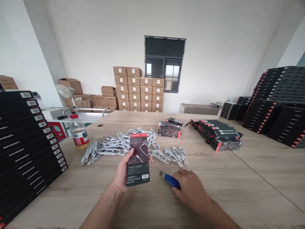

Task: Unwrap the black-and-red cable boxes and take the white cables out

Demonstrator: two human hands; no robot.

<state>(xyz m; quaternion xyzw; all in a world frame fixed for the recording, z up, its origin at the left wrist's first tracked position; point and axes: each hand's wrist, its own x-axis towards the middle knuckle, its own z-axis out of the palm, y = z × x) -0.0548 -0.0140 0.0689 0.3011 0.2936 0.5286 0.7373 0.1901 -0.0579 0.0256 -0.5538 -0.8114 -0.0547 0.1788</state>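
Note:
A dark cable box (138, 159) with a red top band stands tilted up in my left hand (121, 171); its printed face, showing a phone and a white cable, is toward me. My thumb lies on the left edge of the face and fingertips show at the right edge. Low over the table, my right hand (190, 187) is closed round a blue-handled utility knife (172, 181). Its metallic tip points left toward the box; whether a blade is out cannot be made out. Behind the box lie coiled white cables (114, 146), and several looped cables (175, 155) sit to its right.
Small cable boxes (169, 131) are piled mid-table, with a larger heap (221, 135) to the right. Black box stacks rise at the left (28, 152) and right (276, 105). A drink bottle (79, 135) stands left of the cables. Brown cartons (134, 90) line the wall.

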